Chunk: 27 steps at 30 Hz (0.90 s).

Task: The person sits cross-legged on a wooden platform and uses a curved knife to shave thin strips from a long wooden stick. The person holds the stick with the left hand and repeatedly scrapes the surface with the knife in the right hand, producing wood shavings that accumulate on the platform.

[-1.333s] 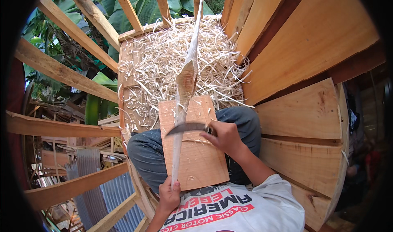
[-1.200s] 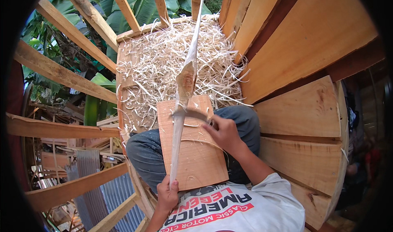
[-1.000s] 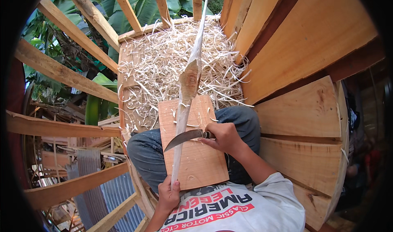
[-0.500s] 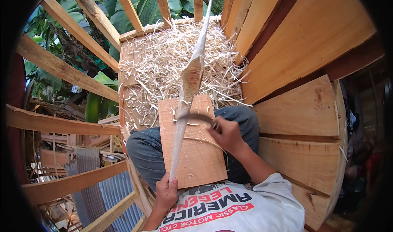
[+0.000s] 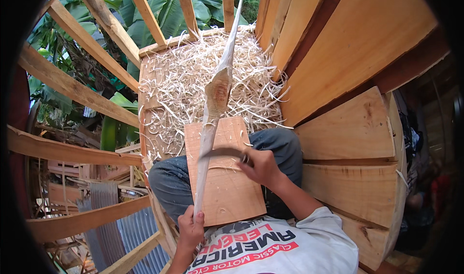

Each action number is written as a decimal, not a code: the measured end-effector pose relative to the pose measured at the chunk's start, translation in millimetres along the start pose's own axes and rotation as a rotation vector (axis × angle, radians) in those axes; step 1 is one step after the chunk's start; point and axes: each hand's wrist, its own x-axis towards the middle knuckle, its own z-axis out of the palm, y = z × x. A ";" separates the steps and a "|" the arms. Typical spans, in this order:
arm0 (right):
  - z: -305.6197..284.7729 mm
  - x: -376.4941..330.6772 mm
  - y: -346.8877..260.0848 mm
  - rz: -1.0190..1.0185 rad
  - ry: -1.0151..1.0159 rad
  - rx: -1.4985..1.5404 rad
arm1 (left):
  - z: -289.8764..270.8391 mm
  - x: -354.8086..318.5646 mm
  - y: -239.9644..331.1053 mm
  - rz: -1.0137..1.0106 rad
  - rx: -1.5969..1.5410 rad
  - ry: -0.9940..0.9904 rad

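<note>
My left hand [image 5: 192, 224] is closed around the near end of a long, pale, whittled stick [image 5: 206, 146]. Farther along, the stick widens into a brown, rough-faced lump [image 5: 218, 91], then tapers away to a thin far tip. In my right hand [image 5: 263, 167] is the handle of a knife with a dark curved blade [image 5: 223, 151]. The blade lies against the stick, a little below its middle. A flat wooden board [image 5: 234, 201] rests across my lap under both, with a few thin curls of wood on it.
A heap of pale wood shavings [image 5: 212, 71] covers the floor beyond my knees. Wooden slats [image 5: 87, 90] form an open railing on the left, with banana leaves and corrugated sheets [image 5: 140, 233] outside. A plank wall [image 5: 345, 136] stands close on my right.
My right hand has drawn the curved knife down along the stick toward me and slightly left. The stick's near end and my left hand have shifted slightly left and down.
</note>
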 end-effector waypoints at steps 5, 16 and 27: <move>-2.2 9.6 6.8 0.325 0.098 0.141 | 0.0 4.3 3.8 0.045 0.006 -0.011; 2.8 -0.1 9.1 0.099 -0.023 0.028 | -4.1 8.1 -1.3 0.079 0.026 0.030; 5.2 2.1 5.4 -0.033 -0.122 0.004 | -2.8 9.2 -1.4 0.100 0.056 0.003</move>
